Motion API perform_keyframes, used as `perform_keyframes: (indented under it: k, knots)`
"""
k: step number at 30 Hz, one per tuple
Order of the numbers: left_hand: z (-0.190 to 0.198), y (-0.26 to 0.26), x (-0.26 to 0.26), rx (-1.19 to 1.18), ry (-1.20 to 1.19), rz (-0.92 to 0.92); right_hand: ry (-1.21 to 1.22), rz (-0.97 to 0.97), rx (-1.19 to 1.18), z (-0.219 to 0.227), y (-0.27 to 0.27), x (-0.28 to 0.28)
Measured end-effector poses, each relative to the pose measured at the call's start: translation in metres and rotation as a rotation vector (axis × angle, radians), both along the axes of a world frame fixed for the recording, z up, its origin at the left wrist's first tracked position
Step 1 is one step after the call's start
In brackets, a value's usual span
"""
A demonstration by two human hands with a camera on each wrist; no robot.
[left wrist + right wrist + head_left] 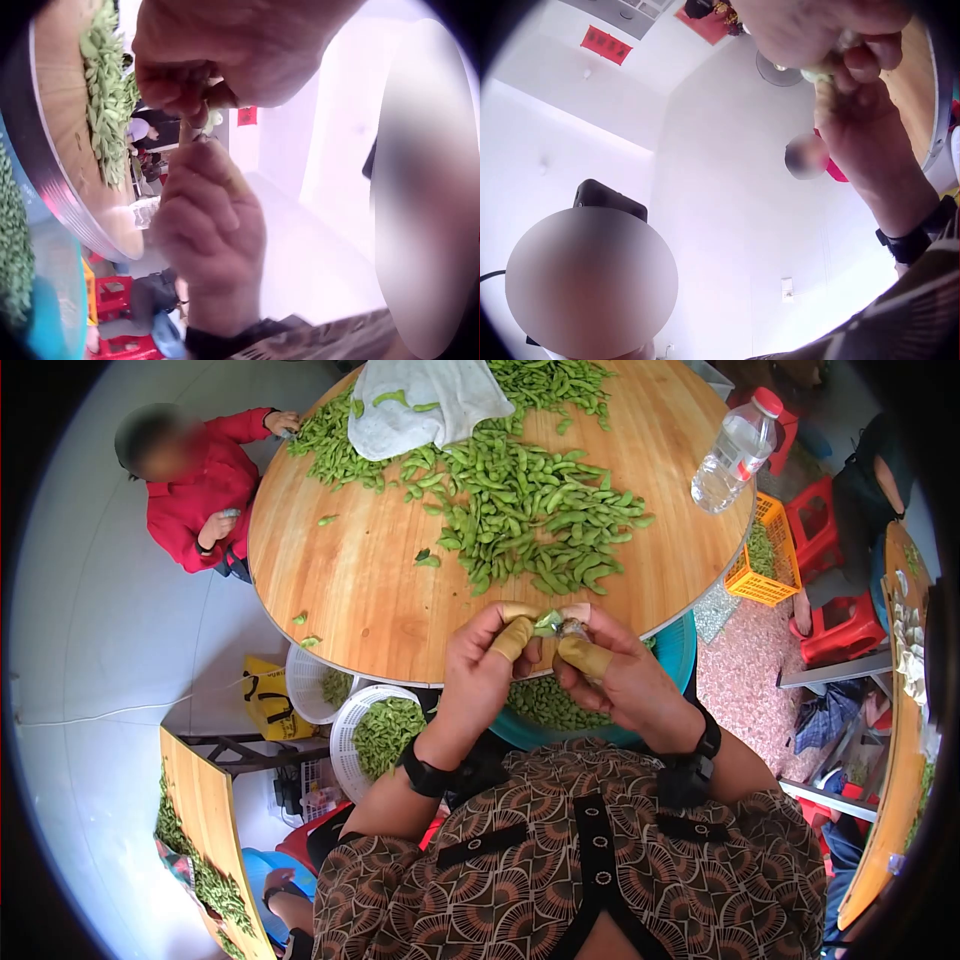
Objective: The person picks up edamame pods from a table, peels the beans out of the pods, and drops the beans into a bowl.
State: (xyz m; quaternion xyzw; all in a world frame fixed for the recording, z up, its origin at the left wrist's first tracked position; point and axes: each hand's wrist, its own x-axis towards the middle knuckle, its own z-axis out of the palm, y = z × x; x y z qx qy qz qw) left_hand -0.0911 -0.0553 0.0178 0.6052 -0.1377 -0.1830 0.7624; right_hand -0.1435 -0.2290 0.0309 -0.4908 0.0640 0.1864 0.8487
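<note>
Both hands' fingers [513, 638] pinching one pod [547, 623] — pod between fingertips

Both forearms are raised in front of the chest. The left hand [487, 660] and right hand [617, 672] meet fingertip to fingertip, fingers curled and pinching.

We see a pile of pods [530, 510] on the round table [370, 600], a cloth [425, 400] behind it, a bottle [735, 450] to its right, baskets [375, 730] below the table's near edge.
</note>
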Motion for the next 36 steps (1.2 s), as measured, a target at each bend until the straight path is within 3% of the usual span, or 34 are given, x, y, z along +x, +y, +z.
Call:
perform_keyframes:
  k: [2, 4, 5, 7, 8, 10, 11, 12, 14, 18, 20, 24, 27, 30, 32, 36]
  knots:
    - [-0.002, 0.005, 0.004, -0.077, 0.122, -0.059, -0.059, 0.055, 0.074, -0.006, -0.005, 0.0]
    - [-0.003, 0.01, 0.008, -0.374, 0.423, -0.29, -0.08, 0.09, 0.135, -0.014, -0.011, -0.001]
    - [-0.002, 0.009, 0.005, -0.376, 0.424, -0.292, -0.103, 0.125, 0.195, -0.017, -0.014, -0.002]
    - [0.004, 0.004, -0.003, 0.005, 0.21, -0.159, -0.023, 0.12, 0.222, -0.019, -0.018, -0.003]
    - [0.001, 0.002, -0.006, 0.005, 0.212, -0.162, 0.056, 0.114, 0.251, -0.021, -0.019, -0.004]
    - [-0.005, -0.002, -0.01, 0.377, -0.576, -0.053, 0.07, 0.121, 0.26, -0.028, -0.023, -0.005]
    - [-0.008, -0.002, -0.012, 0.534, -0.76, -0.005, 0.083, 0.133, 0.267, -0.03, -0.024, -0.006]
    - [-0.011, -0.002, -0.013, 0.531, -0.76, -0.007, 0.083, 0.129, 0.266, -0.03, -0.024, -0.008]
    - [-0.015, 0.001, -0.015, 0.334, -0.258, -0.095, 0.01, 0.124, -0.067, -0.028, -0.024, -0.012]
    - [-0.014, 0.004, -0.011, 0.259, -0.083, -0.154, -0.108, 0.172, -0.33, -0.025, -0.026, -0.016]
    - [-0.011, 0.0, -0.012, 0.374, -0.238, -0.094, -0.513, -0.126, -0.691, -0.035, -0.026, -0.014]
    - [-0.014, -0.004, -0.016, 0.312, -0.248, -0.134, -0.589, -0.262, -0.778, -0.023, -0.02, -0.008]
    - [-0.009, -0.004, -0.016, 0.325, -0.254, -0.162, -0.639, -0.128, -0.768, -0.028, -0.022, -0.004]
    - [-0.004, -0.004, -0.019, 0.394, -0.386, -0.175, -0.519, -0.095, -0.867, -0.027, -0.02, -0.004]
    - [-0.002, -0.004, -0.021, 0.439, -0.381, -0.208, -0.362, -0.097, -0.757, -0.033, -0.019, -0.003]
    - [0.001, -0.003, -0.026, 0.448, -0.428, -0.184, -0.318, -0.008, -0.7, -0.041, -0.02, -0.005]
